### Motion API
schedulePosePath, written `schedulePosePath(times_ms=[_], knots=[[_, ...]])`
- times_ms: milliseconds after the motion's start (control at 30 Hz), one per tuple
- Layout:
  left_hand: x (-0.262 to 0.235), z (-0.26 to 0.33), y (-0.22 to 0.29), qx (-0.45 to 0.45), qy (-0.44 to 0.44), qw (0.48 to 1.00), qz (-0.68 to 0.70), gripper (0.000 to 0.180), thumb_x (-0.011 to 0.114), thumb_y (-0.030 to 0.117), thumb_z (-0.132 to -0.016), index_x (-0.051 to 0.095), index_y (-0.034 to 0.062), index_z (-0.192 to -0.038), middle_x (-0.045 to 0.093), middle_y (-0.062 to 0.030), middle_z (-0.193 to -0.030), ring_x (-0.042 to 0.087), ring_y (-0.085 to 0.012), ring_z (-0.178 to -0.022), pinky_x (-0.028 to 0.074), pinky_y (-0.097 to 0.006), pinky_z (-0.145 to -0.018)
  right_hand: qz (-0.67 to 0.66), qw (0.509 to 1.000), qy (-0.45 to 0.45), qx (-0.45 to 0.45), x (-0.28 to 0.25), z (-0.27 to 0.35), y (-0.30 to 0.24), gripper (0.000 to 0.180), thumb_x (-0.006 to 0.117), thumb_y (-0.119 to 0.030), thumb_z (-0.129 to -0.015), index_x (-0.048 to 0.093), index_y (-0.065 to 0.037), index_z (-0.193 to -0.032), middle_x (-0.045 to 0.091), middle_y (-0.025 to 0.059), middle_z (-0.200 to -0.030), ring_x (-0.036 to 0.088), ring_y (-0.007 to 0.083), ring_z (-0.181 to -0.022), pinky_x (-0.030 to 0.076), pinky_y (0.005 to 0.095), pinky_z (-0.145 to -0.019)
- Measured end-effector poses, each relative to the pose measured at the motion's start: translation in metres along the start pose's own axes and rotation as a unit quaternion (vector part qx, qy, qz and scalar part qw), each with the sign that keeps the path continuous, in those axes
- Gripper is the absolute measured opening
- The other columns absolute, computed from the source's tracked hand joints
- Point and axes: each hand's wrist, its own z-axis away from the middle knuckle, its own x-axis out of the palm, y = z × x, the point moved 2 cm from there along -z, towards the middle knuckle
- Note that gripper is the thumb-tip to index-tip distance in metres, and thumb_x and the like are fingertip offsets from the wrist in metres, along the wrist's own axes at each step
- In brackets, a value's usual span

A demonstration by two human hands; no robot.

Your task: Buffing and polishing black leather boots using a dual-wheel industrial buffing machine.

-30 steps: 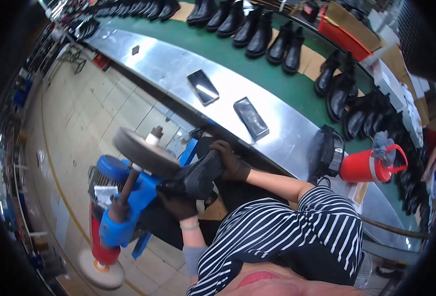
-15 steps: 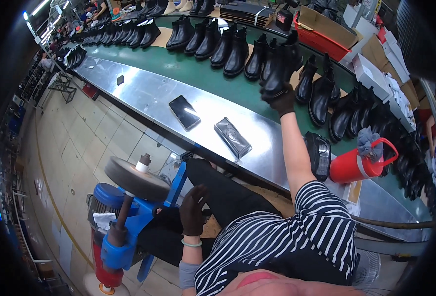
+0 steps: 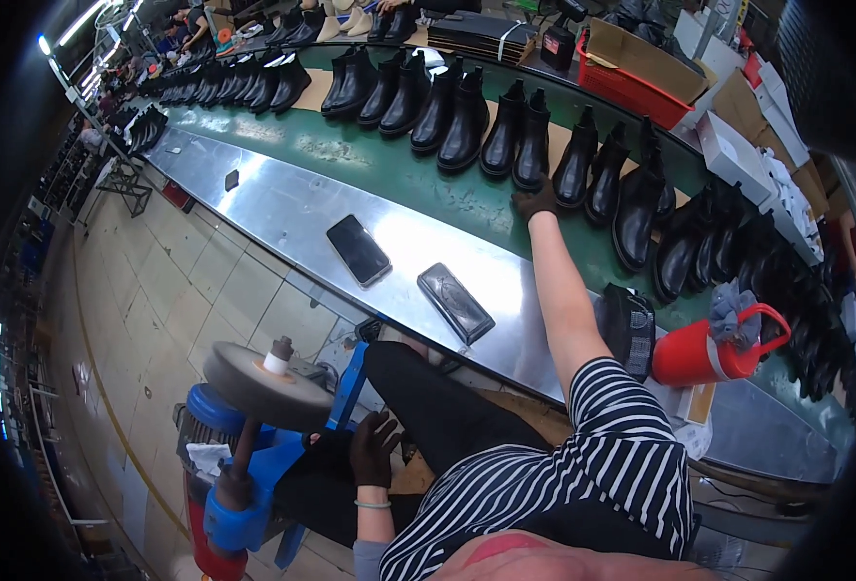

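Right hand (image 3: 536, 201) stretched far out over the green belt (image 3: 389, 169), gloved grip partly curled, touching or just short of the black boots (image 3: 517, 145) standing upright directly ahead; whether clamped on one, could not tell. Boots' long axis vertical, shafts up, toes toward the metal table (image 3: 292, 208). Left hand (image 3: 373, 447) well apart, low by the lap, fingers loosely curled, holding nothing, beside the blue buffing machine (image 3: 253, 426).
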Motion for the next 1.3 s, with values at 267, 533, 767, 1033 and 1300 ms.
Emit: schedulePosePath(times_ms=[267, 533, 767, 1033, 1300], knots=[[-0.018, -0.006, -0.004, -0.044, 0.095, 0.994, 0.030, 0.038, 0.057, 0.031, -0.090, 0.053, 0.0060, -0.118, 0.058, -0.0137, -0.118, 0.059, -0.0316, -0.104, 0.051, -0.042, -0.077, 0.175, 0.984, 0.043, 0.019, 0.033, -0.052, 0.007, 0.062, 0.081, -0.040, -0.067, 0.055, -0.014, -0.117, 0.059, 0.0106, -0.115, 0.058, 0.0268, -0.096, 0.048, 0.0417, -0.086], [0.018, -0.018, 0.015, -0.044, 0.036, 0.998, -0.010, 0.041, 0.052, 0.032, -0.092, 0.051, 0.0064, -0.124, 0.058, -0.0132, -0.121, 0.061, -0.0284, -0.103, 0.052, -0.034, -0.072, 0.655, 0.498, -0.140, -0.551, -0.001, 0.024, -0.079, 0.047, 0.081, -0.029, -0.069, 0.062, -0.008, -0.106, 0.066, 0.0148, -0.103, 0.063, 0.0284, -0.094, 0.050, 0.0404, -0.084], [0.004, -0.021, 0.048, 0.041, -0.141, 0.989, 0.014, 0.047, 0.038, 0.038, -0.097, 0.044, 0.0079, -0.133, 0.049, -0.0103, -0.134, 0.046, -0.0258, -0.123, 0.033, -0.044, -0.100, 0.392, 0.804, -0.446, -0.019, 0.059, 0.287, -0.007, 0.041, 0.060, -0.005, -0.071, 0.058, 0.002, -0.111, 0.067, 0.0119, -0.089, 0.065, 0.0205, -0.087, 0.053, 0.0288, -0.074], [-0.001, -0.012, 0.004, 0.103, -0.215, 0.901, -0.362, 0.068, 0.060, 0.034, -0.086, 0.032, 0.0118, -0.144, 0.032, -0.0123, -0.147, 0.031, -0.0221, -0.136, 0.027, -0.037, -0.110, 0.775, 0.428, -0.464, -0.016, -0.005, 0.376, 0.155, 0.056, 0.076, -0.040, -0.070, 0.061, -0.002, -0.108, 0.064, 0.0167, -0.100, 0.062, 0.0287, -0.087, 0.050, 0.0360, -0.080], [0.046, 0.005, -0.016, 0.067, -0.341, 0.784, -0.514, 0.064, 0.060, 0.038, -0.089, 0.037, 0.0136, -0.143, 0.048, -0.0186, -0.128, 0.049, -0.0295, -0.113, 0.036, -0.039, -0.100, 0.943, 0.256, -0.102, -0.188, -0.042, 0.241, 0.102, 0.124, 0.077, -0.057, -0.043, 0.024, -0.015, -0.147, 0.012, 0.0279, -0.151, 0.006, 0.0463, -0.140, 0.012, 0.0740, -0.100]])
